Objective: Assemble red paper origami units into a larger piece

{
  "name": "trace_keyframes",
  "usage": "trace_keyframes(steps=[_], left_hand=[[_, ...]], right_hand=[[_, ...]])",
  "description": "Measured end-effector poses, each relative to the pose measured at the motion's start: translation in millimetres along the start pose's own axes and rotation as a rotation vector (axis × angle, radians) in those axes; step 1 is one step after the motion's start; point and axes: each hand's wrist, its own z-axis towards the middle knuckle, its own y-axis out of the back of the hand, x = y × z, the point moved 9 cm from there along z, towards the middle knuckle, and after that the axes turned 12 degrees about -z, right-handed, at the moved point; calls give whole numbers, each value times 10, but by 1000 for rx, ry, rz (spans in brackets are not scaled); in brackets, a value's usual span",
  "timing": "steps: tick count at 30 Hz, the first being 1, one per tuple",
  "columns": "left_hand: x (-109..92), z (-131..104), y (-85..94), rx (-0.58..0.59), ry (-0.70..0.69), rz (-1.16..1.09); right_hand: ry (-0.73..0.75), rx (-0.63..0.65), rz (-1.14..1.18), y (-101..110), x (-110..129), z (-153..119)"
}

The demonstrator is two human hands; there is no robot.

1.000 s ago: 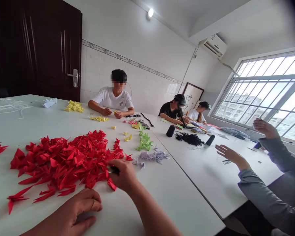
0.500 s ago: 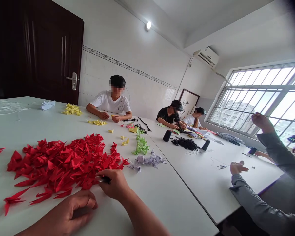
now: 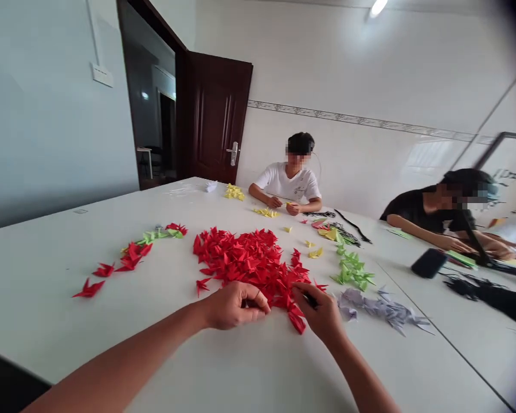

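Right hand (image 3: 321,312) curled (apparently gripping).

A craft workroom, shown by the broad white table (image 3: 223,367), heaped red folded-paper birds (image 3: 245,255) and white-shirted seated worker (image 3: 290,180)

Red paper birds (image 3: 245,252) crowd mid-frame; below, the left hand (image 3: 232,307) curls, and the right hand (image 3: 324,314) apparently grips a dark object (image 3: 311,300).

From my end, a lamp (image 3: 378,7) glows far right, pale glare marks the tiled wall (image 3: 361,155), the doorway (image 3: 152,86) is dim, and black vignetting darkens the right corners.
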Motion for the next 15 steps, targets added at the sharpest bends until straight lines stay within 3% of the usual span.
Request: trace_keyframes(steps=[2,4,7,9,12,15], left_hand=[[-35,-65,409,-110,-28,121],[12,-149,955,-267,7,334],[233,-349,1911,-608,226,655],[391,-444,2359,-736,301,714],[624,-528,2719,-830,382,762],[801,-555,2817,-847,410,756]], right_hand=[[4,-18,-21,39,-8,-2],[17,-38,-39,78,7,-1],[28,-69,-64,125,35,5],[28,-89,-74,145,38,12],[28,-101,-73,160,28,30],[16,-95,-69,167,5,53]])
